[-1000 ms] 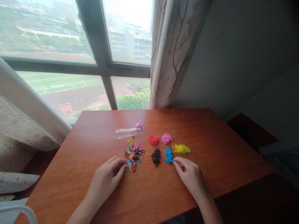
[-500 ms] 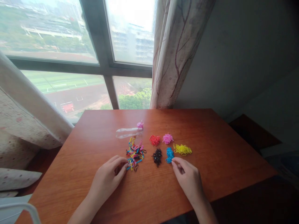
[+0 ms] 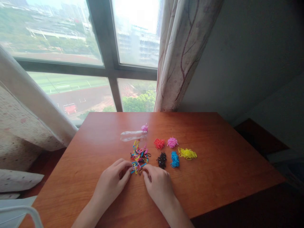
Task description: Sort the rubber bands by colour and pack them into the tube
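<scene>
A loose pile of mixed-colour rubber bands (image 3: 140,155) lies on the wooden table between my hands. My left hand (image 3: 112,180) rests at its lower left edge, thumb and forefinger pinched on bands there. At the lower right edge is my right hand (image 3: 158,181), fingers drawn together beside a black rubber band (image 3: 140,172); what its fingertips hold, if anything, is hidden. Right of the mix are sorted heaps: red bands (image 3: 159,143), pink bands (image 3: 172,142), black bands (image 3: 161,160), blue bands (image 3: 175,159) and yellow bands (image 3: 188,154).
Behind the mixed pile a clear plastic bottle (image 3: 133,136) lies on its side, with a pink piece (image 3: 144,127) at its right end. The table (image 3: 218,164) reaches back to a window and curtain (image 3: 180,57). A white curved bar (image 3: 23,209) stands at lower left.
My right hand has moved left from the blue heap to the mixed pile's lower right edge. The left hand stays at the pile. The view has shifted slightly.
</scene>
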A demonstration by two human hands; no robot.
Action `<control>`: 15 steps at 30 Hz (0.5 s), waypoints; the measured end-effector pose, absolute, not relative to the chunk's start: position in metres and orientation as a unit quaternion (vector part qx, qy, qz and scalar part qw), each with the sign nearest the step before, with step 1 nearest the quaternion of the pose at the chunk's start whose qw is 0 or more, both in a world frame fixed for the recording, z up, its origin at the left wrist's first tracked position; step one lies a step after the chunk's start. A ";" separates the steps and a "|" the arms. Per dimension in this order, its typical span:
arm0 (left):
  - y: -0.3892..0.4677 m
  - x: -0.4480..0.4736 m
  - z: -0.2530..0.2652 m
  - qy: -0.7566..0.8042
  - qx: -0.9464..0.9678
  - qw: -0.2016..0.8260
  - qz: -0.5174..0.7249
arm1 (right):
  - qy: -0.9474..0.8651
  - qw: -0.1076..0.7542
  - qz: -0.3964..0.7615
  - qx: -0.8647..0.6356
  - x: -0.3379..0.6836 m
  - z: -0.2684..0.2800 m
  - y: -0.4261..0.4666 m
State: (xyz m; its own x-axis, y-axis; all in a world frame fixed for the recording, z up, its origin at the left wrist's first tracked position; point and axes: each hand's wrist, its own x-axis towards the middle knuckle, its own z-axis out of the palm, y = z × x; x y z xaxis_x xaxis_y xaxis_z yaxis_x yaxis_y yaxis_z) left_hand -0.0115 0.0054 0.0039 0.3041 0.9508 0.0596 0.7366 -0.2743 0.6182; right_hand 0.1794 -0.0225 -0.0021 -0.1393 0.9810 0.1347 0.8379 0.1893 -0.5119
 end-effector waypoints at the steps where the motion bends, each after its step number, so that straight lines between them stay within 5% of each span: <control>1: 0.005 -0.011 0.004 0.549 0.768 0.251 0.216 | -0.738 0.220 0.159 -0.618 0.179 -0.002 -0.022; 15: -0.002 -0.013 0.006 0.553 0.775 0.256 0.168 | -0.743 0.220 0.158 -0.612 0.180 -0.003 -0.019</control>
State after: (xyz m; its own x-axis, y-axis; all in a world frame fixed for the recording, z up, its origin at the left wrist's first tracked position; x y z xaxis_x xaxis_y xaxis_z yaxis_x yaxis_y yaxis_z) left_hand -0.0131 -0.0020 0.0056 0.3331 0.9426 -0.0222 0.7711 -0.2588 0.5817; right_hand 0.1796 -0.0194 -0.0027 -0.1531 0.9792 0.1333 0.8397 0.2000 -0.5048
